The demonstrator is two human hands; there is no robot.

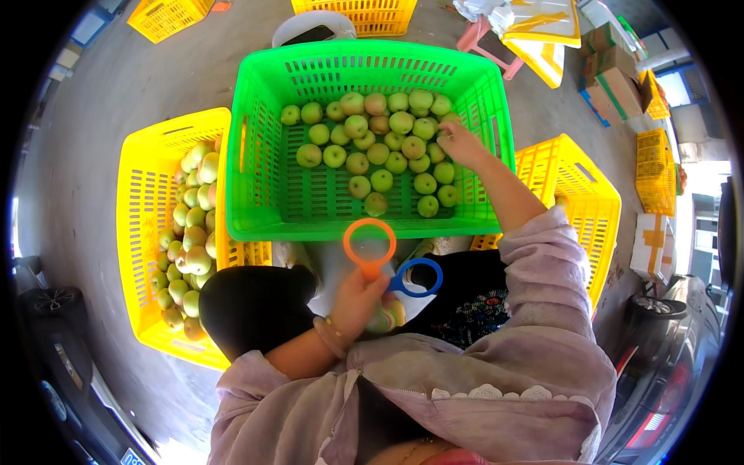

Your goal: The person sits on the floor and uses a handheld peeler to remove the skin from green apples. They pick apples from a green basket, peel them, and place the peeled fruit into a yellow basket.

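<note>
In front of me stands a green plastic crate [372, 231], its floor partly covered with green apples [378, 153], some blushed pink. My right hand [462, 144] reaches over the crate's right side, fingers curled beside an apple [449, 118]; whether they grip it is unclear. Close to my body, my left hand [356, 305] grips the handle of an orange plastic ring [370, 269]. A blue plastic ring [439, 278] sticks out to the right from the same hand. Below its fingers is a blurred pale green and pink thing [386, 318], partly hidden.
A yellow crate [136, 232] heaped with apples stands left of the green one. Another yellow crate [598, 186] is at my right. Beyond lie further yellow crates [354, 17], a pink stool [488, 43] and cardboard boxes [616, 78]. Cars [668, 360] flank me on both sides.
</note>
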